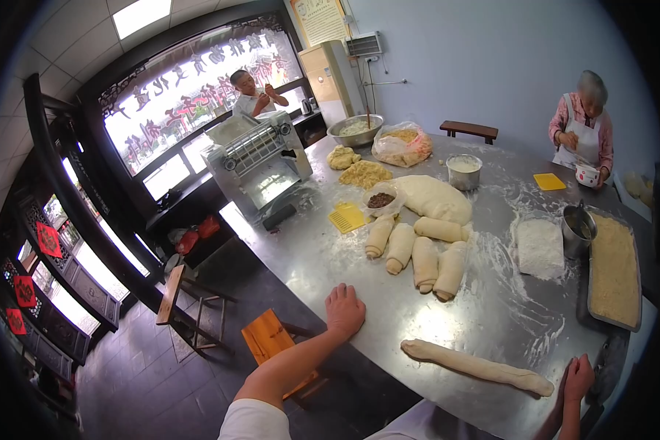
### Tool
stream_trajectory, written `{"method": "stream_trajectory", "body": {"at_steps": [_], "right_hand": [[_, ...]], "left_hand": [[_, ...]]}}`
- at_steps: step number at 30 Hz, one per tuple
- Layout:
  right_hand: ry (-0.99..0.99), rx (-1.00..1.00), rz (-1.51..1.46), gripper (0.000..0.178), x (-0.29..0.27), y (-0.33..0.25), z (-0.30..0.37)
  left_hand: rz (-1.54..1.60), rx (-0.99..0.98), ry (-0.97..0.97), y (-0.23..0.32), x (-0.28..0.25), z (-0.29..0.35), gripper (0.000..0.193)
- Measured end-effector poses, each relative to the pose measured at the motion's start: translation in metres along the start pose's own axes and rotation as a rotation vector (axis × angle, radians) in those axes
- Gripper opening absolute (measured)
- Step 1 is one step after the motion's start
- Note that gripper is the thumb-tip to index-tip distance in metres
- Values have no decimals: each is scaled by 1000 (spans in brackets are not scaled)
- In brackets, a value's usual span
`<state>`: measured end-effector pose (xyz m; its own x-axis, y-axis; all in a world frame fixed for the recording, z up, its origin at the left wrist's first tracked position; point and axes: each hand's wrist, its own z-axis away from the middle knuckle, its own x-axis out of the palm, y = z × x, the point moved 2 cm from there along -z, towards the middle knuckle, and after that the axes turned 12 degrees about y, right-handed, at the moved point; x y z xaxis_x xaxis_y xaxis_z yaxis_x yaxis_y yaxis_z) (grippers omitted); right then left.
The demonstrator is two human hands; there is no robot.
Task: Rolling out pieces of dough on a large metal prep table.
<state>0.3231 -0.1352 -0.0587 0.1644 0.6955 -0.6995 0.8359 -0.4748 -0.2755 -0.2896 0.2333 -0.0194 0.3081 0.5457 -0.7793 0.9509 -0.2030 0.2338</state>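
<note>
My left hand [345,311] rests on the near-left edge of the steel table, its fingers curled with nothing visible in them. At the lower right, my right hand [580,377] is closed near the table's edge; no object shows in it. Between my hands lies a long floured dough strip [477,367], apart from both and nearest the right one. Beyond it sit several rolled dough pieces [425,264] in a cluster, with a large dough mound [427,199] behind them. A small bowl of dark filling [380,201] stands beside the mound.
A steel dough-rolling machine [260,161] stands at the left. To the right are a flour pile [540,249], a metal pitcher [579,226] and a long tray [614,273]. One person [585,132] holds a bowl; another person [251,95] stands behind the machine. Wooden stools [268,341] stand left.
</note>
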Motion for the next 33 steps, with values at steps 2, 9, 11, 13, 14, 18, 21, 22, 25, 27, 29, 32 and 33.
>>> {"method": "stream_trajectory", "body": {"at_steps": [2,9,11,13,14,18,21,22,25,27,29,32,33], "right_hand": [[-9,-8,-3,24,-1,-2,-2],[-15,6,-20,22,2,3,-1],[-19,14,-20,22,3,8,1],[-22,21,-22,22,4,10,1],[-25,15,-20,22,4,10,1],[-22,-2,-25,22,5,10,0],[10,-4,8,23,6,13,3],[9,-3,9,23,5,13,3],[-11,-3,2,23,5,12,2],[9,-20,5,24,4,8,1],[4,-5,-6,24,6,13,3],[-14,12,-15,24,5,13,2],[-25,16,-12,24,4,11,2]], "left_hand": [[-1,1,0,0,-1,1,38],[-14,10,0,-1,1,1,39],[-10,14,4,2,-1,0,38],[19,-6,-20,3,-2,0,40],[17,-10,-18,2,-1,1,40],[-36,18,18,-2,2,2,38],[-13,9,8,1,2,1,38],[8,-3,-3,1,2,1,38],[9,-5,0,1,1,0,38],[6,-5,5,0,1,1,37],[8,-2,9,1,2,0,37],[8,-2,15,2,1,0,37],[5,-5,12,3,1,0,37]]}}
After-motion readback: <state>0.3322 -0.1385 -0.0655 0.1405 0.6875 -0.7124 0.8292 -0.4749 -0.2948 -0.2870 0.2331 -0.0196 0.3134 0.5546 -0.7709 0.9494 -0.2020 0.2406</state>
